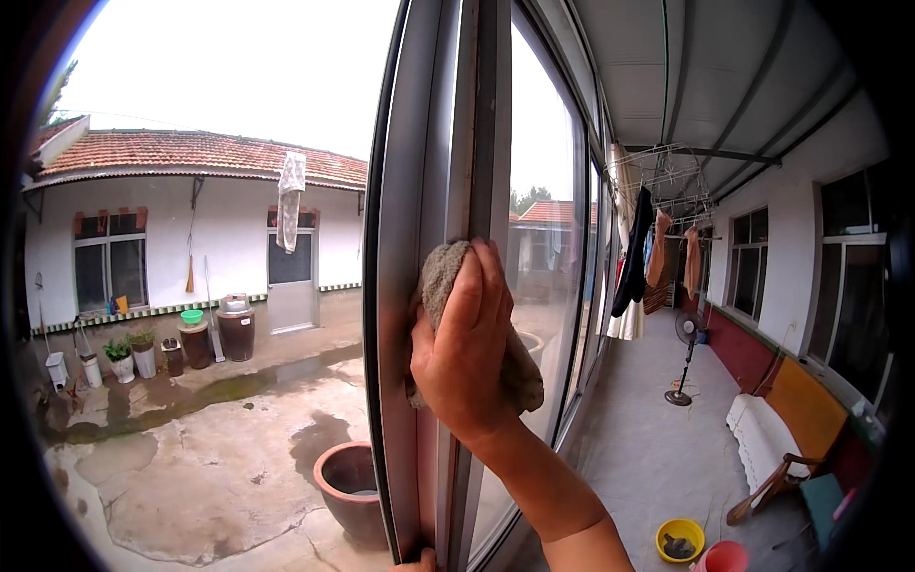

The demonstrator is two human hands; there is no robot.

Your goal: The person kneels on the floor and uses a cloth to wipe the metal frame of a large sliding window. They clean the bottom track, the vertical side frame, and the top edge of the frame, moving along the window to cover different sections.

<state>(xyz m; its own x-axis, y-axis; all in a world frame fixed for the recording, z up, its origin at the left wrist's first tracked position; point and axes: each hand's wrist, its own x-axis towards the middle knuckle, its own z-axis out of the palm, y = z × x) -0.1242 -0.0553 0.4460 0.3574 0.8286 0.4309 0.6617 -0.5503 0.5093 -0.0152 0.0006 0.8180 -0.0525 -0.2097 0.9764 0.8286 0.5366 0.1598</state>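
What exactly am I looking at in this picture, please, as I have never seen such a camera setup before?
No robot here: these are a person's bare hands, seen by the left one of two wide fisheye cameras worn on the head, which bends straight edges. The right hand holds a grey cloth against an upright window frame; the left hand barely shows at the lower edge. Left of the frame is a yard; on the floor to the right stand a fan and a yellow basin.

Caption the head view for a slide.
Right hand holding a grey-brown cloth against a metal window frame, between a courtyard and a roofed walkway.
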